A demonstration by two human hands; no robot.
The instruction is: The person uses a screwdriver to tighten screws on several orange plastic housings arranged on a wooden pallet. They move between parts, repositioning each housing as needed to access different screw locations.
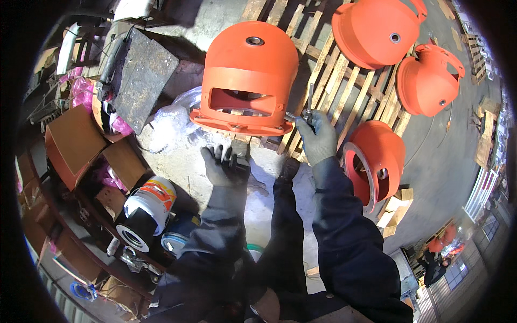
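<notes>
1. Concrete floor, grey and worn, spreads across a dim workshop, with a bright patch of light around the person's feet.
2. On the floor ahead lies a slatted wooden pallet, its pale boards showing between the castings.
3. At the pallet's near left side sits the orange housing, a domed casting with a wide slot and a bolted flange along its near edge.
4. The right hand, in a grey glove, grips a slim dark tool just beside the flange's right end.
5. The left hand, also gloved, is near the flange with its fingers partly curled; whether it holds anything cannot be told.
6. Farther right are a large orange dome, a smaller orange casting and, nearer the person, a ring-mouthed orange casting.
7. Clear plastic sheeting lies crumpled left of the housing, near a dark, scuffed plate.
8. Down the left side crowd cardboard boxes, pink plastic and a white cylinder with an orange-and-yellow band.
9. Toward the lower right, another person in dark clothing appears in the background.
</notes>
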